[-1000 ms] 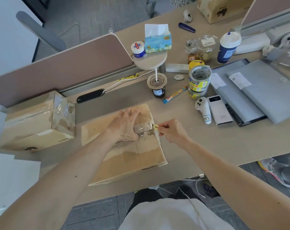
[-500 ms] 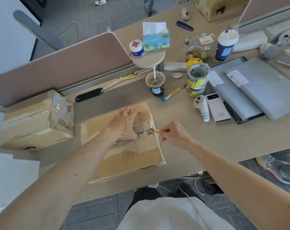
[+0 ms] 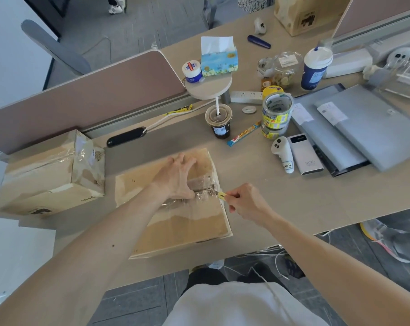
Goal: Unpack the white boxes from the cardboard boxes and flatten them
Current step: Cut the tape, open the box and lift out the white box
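Barely anything is shifting since a moment ago: the left grip is still pressing down, fingers spread and holding nothing, on the cardboard box lying at the near edge of the desk, and the right grip is still pinching the small yellow cutter, its tip sitting at the right end of the clear tape along the top seam. Off to the left, a second cardboard box is sitting taped shut.

PICO on left cardboard box, label ending 03 on white controller
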